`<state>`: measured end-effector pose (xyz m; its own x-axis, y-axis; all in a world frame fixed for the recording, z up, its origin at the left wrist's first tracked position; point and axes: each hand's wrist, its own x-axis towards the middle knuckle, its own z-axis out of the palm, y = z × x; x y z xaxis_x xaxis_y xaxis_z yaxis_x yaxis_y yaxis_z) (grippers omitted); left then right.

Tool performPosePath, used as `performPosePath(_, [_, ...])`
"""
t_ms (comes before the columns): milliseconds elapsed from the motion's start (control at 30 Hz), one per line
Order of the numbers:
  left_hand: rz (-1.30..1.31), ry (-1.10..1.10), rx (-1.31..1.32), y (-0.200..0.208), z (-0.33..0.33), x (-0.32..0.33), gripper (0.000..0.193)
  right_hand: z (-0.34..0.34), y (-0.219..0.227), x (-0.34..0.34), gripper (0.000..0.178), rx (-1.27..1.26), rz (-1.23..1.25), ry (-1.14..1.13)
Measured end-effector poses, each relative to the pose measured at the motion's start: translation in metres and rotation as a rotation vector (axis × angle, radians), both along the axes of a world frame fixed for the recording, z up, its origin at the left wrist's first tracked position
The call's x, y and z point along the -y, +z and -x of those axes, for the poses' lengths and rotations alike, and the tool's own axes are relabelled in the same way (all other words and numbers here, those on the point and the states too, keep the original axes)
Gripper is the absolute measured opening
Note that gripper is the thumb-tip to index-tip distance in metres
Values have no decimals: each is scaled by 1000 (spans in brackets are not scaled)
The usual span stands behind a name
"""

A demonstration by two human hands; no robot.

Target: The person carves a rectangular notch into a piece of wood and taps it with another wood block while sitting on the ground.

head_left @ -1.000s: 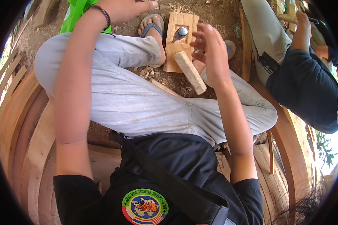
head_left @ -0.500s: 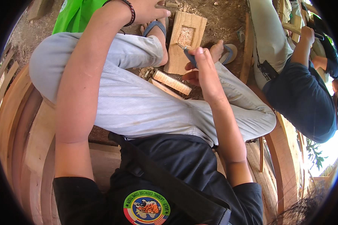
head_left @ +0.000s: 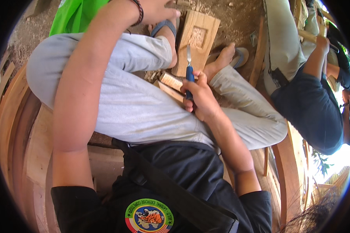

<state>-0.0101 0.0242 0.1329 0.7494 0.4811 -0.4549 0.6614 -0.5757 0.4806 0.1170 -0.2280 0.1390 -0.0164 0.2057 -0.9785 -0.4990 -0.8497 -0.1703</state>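
My right hand (head_left: 200,95) is wrapped round the blue handle of a chisel (head_left: 189,79). The chisel's metal blade points away from me, its tip over the wooden block (head_left: 202,23), just short of a rectangular recess with shavings in it. The block lies on the ground between my feet. Beyond my left knee, my left hand (head_left: 157,11) hovers near the block's far left edge. Its fingers are apart with nothing seen in them, though the top of the picture cuts off part of the hand.
Two small wooden offcuts (head_left: 171,82) lie just on the near side of the block. Shavings are scattered on the dirt ground. A bright green bag (head_left: 72,17) sits at the far left. At the right another person (head_left: 303,105) sits close by, holding a tool. Wooden planks (head_left: 287,174) flank me.
My right hand has drawn back toward me with the chisel, swinging it from a slanted hold to nearly straight ahead. The tip has left the recess's near left corner. My right foot has shifted.
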Motion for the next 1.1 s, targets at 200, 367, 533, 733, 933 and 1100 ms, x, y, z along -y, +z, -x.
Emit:
performPosePath(200, [33, 6, -61, -7, 1, -1, 41, -11, -10, 0, 75, -42, 17, 169])
performPosePath(367, [10, 20, 18, -2, 5, 1, 40, -44, -10, -1, 78, -55, 37, 544])
performPosePath(533, [7, -22, -10, -8, 0, -3, 38, -61, -24, 2, 85, -155, 31, 742])
performPosePath(733, [-4, -16, 25, -4, 0, 1, 38, -79, -55, 24, 75, -53, 62, 966])
performPosePath(933, [18, -26, 39, 5, -3, 2, 38, -94, -116, 65, 64, 482, -120, 1376])
performPosePath(1100, [35, -15, -25, 6, -8, 2, 38, -103, -63, 31, 36, 721, -216, 1245])
